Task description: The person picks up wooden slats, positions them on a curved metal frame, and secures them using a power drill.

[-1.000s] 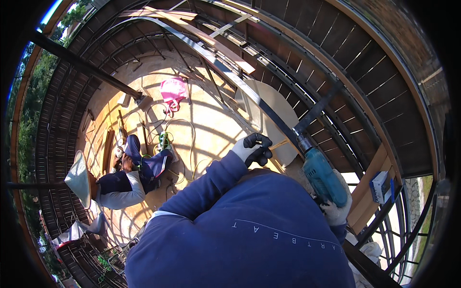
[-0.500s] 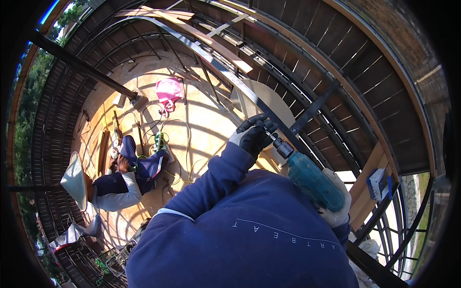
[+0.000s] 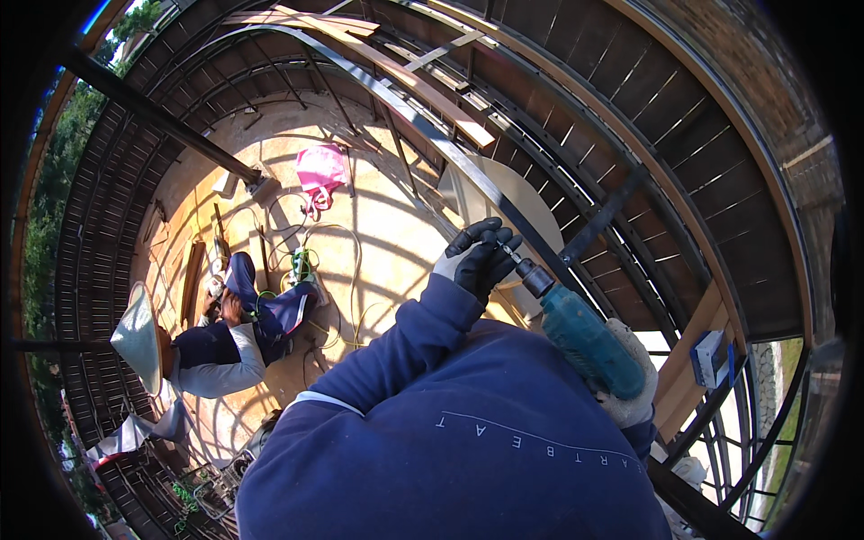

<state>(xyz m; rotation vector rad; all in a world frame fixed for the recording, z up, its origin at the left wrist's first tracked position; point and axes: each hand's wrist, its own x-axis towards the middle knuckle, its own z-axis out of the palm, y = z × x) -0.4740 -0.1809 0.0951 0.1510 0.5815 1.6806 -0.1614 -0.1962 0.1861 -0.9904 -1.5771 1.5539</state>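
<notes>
A teal power drill (image 3: 587, 344) with a black chuck (image 3: 536, 277) slants across the front of my body, its bit pointing up and to the left. My right hand (image 3: 644, 376), in a pale glove, is wrapped round the drill's rear end; the body of the tool hides most of the fingers. At the bit's tip (image 3: 509, 251), my left hand (image 3: 475, 259), in a black and white glove, has its fingers closed together. Something small and metallic shows there, too small to name. Just beyond the left hand runs a curved dark metal rail (image 3: 490, 193).
Long wooden planks (image 3: 432, 90) lie along the curved framework. A blue and white box (image 3: 711, 358) sits on boards at right. Down at left, a person in a conical hat (image 3: 138, 337) works among tools and cables. A pink bag (image 3: 321, 171) lies on the floor.
The view has shifted slightly, so rail and planks appear a little further right. Both hands keep their places on the drill and at its tip, the left fingers slightly rearranged.
</notes>
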